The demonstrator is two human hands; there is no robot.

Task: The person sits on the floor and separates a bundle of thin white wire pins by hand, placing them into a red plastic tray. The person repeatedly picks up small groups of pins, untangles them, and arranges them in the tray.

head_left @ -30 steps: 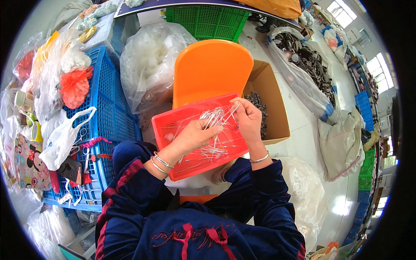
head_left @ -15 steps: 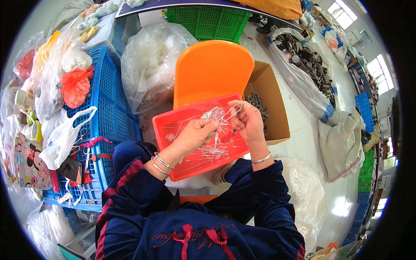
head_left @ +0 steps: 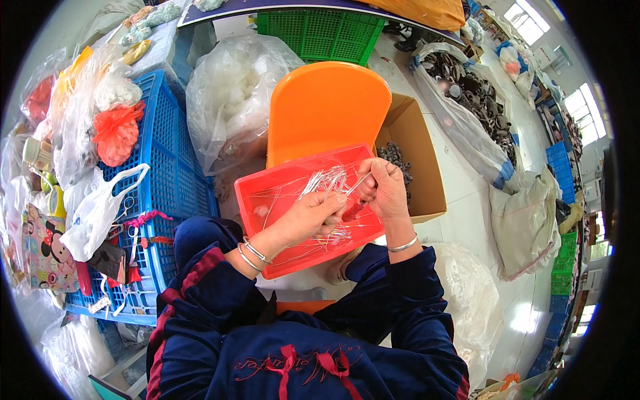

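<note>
Lettering point(head_left: 307, 361) marks navy top point(head_left: 307, 387); left hand point(head_left: 310, 215) and right hand point(head_left: 387, 187) pinch silvery wire point(head_left: 357, 184).

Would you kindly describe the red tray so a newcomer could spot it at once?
Find the big orange seat at upper centre. Just below it, beneath the person's left hand and right hand, is a shallow, rectangular red tray. Unlike the brown cardboard box to its right, it is bright red and holds thin, silvery, wire-like strands.

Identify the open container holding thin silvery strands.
The red tray, beneath the left hand and right hand. The cardboard box beyond its right end shows grey pieces instead; the blue crate stands off to the left.
</note>
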